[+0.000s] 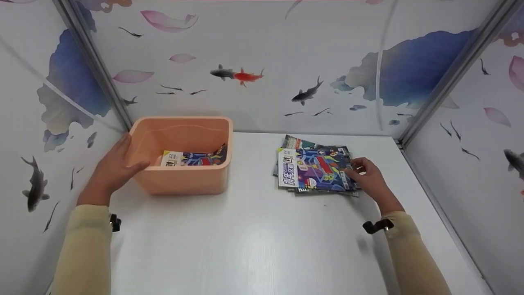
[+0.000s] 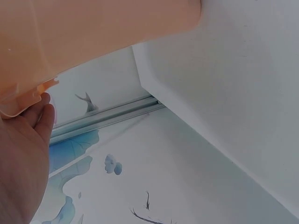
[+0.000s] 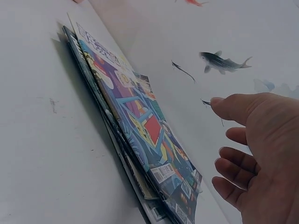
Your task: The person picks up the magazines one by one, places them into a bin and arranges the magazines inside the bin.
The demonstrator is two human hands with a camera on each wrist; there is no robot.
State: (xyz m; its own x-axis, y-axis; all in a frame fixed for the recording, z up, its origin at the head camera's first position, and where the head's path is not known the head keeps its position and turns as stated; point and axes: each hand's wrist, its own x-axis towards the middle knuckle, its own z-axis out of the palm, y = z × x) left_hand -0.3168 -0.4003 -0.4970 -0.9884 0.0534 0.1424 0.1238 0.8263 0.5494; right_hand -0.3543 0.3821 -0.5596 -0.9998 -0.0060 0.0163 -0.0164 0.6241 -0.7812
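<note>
A: Where do you have room to move?

B: Your peach bin (image 1: pixel 186 182) stands near the left wall (image 1: pixel 24 119), its back close to the back wall (image 1: pixel 262 37). Your stack of magazines (image 1: pixel 321 170) lies well to its right, its rear edge also near that wall. White tabletop (image 1: pixel 254 229) runs between the two and in front of both

A: And inside your bin?

B: A magazine (image 1: pixel 194 159) with a bright cover

A: How are your fingers?

B: Your left hand (image 1: pixel 112 164) is spread wide at the bin's left side, thumb at the front rim, fingers touching the side. Your right hand (image 1: pixel 370 178) is beside the stack's right edge, fingers loosely bent, thumb apart from them; whether they touch a cover, I cannot tell
</note>
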